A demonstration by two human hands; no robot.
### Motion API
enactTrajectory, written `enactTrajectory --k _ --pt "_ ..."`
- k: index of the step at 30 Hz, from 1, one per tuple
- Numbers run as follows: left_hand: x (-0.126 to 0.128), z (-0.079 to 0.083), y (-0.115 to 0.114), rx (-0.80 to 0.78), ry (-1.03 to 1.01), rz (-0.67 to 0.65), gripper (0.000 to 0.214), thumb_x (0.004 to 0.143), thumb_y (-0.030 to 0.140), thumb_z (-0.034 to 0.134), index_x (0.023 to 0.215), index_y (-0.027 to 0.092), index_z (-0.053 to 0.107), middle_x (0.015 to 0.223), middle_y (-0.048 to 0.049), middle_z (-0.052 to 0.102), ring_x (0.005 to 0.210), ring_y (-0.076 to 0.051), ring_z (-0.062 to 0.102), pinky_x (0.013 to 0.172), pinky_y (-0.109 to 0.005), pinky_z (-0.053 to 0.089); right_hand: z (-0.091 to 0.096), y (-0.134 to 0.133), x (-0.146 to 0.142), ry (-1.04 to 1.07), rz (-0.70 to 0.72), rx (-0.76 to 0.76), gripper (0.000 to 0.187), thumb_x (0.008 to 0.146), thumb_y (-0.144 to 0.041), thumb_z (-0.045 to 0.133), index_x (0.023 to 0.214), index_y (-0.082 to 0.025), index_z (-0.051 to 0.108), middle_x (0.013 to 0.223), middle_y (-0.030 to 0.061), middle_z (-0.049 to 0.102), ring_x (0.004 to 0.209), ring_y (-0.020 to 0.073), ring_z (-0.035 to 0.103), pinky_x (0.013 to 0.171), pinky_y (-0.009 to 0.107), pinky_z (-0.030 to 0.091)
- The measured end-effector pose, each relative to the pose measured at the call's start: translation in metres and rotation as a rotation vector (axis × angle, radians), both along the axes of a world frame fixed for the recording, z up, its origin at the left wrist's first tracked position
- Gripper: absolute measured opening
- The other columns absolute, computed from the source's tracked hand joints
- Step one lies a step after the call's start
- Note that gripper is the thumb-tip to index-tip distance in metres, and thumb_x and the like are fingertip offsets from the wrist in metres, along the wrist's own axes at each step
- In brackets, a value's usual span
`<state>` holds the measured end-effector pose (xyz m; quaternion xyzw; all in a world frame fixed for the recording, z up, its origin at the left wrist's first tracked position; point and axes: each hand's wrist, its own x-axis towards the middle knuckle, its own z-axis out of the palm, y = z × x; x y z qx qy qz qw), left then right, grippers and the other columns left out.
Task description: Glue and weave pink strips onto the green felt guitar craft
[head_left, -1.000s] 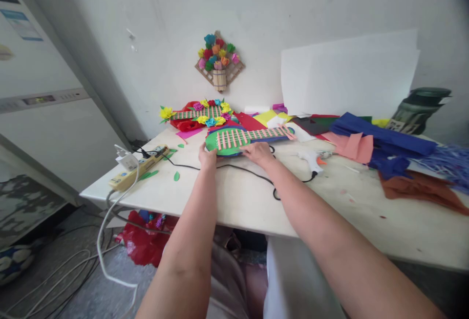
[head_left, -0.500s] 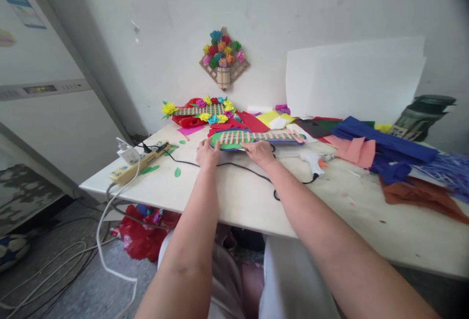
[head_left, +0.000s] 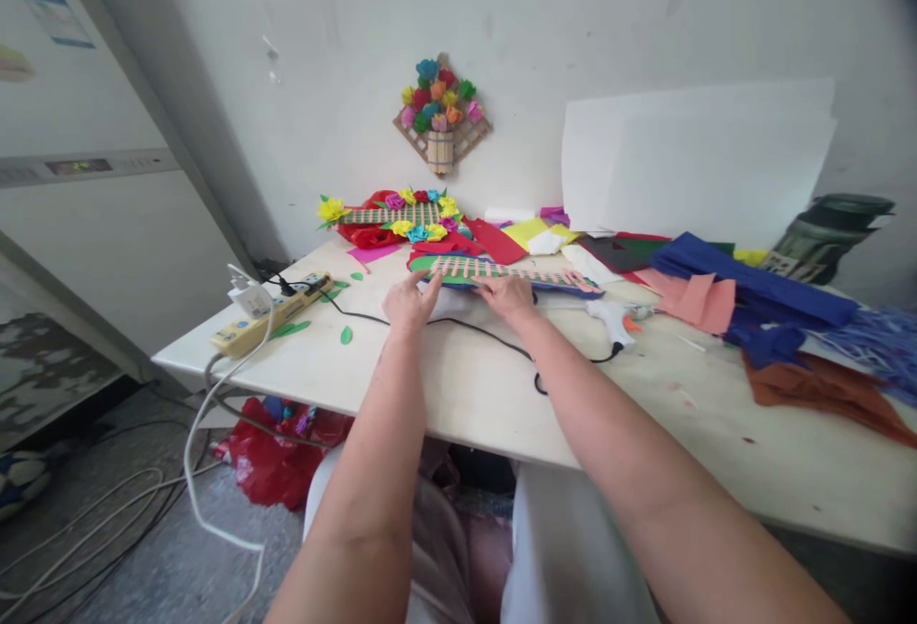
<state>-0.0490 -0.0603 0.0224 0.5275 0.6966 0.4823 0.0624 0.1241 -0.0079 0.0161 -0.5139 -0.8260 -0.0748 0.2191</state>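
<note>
A guitar-shaped paper craft with a green face, woven pink strips and a blue edge is held just above the table in front of me. My left hand grips its rounded left end, thumb at the near edge. Further right, my right hand pinches the near edge around the middle, its lower fingers curled. Close by my right hand lies a white glue gun with an orange trigger. Its black cord runs across the table under my wrists.
Behind stands a similar craft ringed with paper flowers. Left are a power strip and green paper leaves. Coloured paper sheets and a dark green bottle occupy the right. A flower decoration hangs on the wall.
The guitar-shaped craft has tilted, showing less of its face, and its right end has shifted slightly right and down. Both hands stay at its near edge.
</note>
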Motion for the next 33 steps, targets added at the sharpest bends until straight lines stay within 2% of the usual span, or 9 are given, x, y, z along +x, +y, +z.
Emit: enactTrajectory --k 2,4,7,11,23,33 --pt "0.001 -0.003 0.002 -0.055 -0.141 -0.23 0.048 0.072 0.05 0.059 0.111 0.021 0.063 0.054 -0.0025 0.058 0.066 -0.021 0.061 0.066 -0.029 0.045 0.001 -0.001 -0.001 0.004 0.004 0.0 0.035 0.086 -0.04 0.044 0.117 -0.032 0.059 0.098 0.0034 0.069 0.09 0.0199 0.062 0.073 0.029 0.043" --pt "0.003 -0.007 0.005 -0.103 -0.332 -0.436 0.056 0.072 0.043 0.06 0.122 0.02 0.053 0.055 -0.0009 0.061 0.049 -0.016 0.058 0.056 -0.027 0.046 0.002 -0.001 -0.001 0.008 0.001 -0.007 0.036 0.086 -0.041 0.044 0.117 -0.032 0.059 0.098 0.0035 0.07 0.09 0.0201 0.061 0.073 0.029 0.043" --pt "0.005 -0.009 0.007 -0.123 -0.581 -0.564 0.059 0.072 0.033 0.061 0.126 0.016 0.046 0.067 -0.0039 0.066 0.047 -0.015 0.06 0.053 -0.028 0.049 0.002 -0.003 -0.002 0.006 -0.006 -0.016 0.036 0.086 -0.042 0.044 0.117 -0.032 0.06 0.098 0.0032 0.069 0.09 0.0202 0.061 0.073 0.029 0.043" --pt "0.007 -0.008 0.009 -0.099 -0.715 -0.591 0.051 0.07 0.025 0.061 0.118 0.013 0.05 0.074 -0.007 0.068 0.057 -0.018 0.065 0.059 -0.031 0.052 0.002 -0.004 -0.003 -0.017 0.002 -0.015 0.036 0.086 -0.041 0.044 0.117 -0.032 0.059 0.1 0.0037 0.069 0.091 0.02 0.061 0.075 0.029 0.043" --pt "0.004 -0.014 0.017 -0.107 -0.766 -0.669 0.043 0.065 0.022 0.062 0.106 0.011 0.055 0.076 -0.008 0.069 0.066 -0.02 0.067 0.065 -0.032 0.052 0.003 -0.004 -0.004 -0.014 0.006 -0.003 0.034 0.085 -0.04 0.047 0.115 -0.032 0.061 0.097 0.0036 0.07 0.09 0.0204 0.062 0.074 0.029 0.044" --pt "0.005 -0.016 0.019 -0.087 -0.762 -0.63 0.031 0.069 0.02 0.059 0.098 0.011 0.058 0.072 -0.0064 0.068 0.066 -0.019 0.067 0.069 -0.034 0.053 0.002 -0.005 -0.005 -0.032 0.019 -0.015 0.034 0.085 -0.038 0.046 0.115 -0.032 0.06 0.097 0.0031 0.069 0.09 0.0205 0.062 0.073 0.029 0.043"
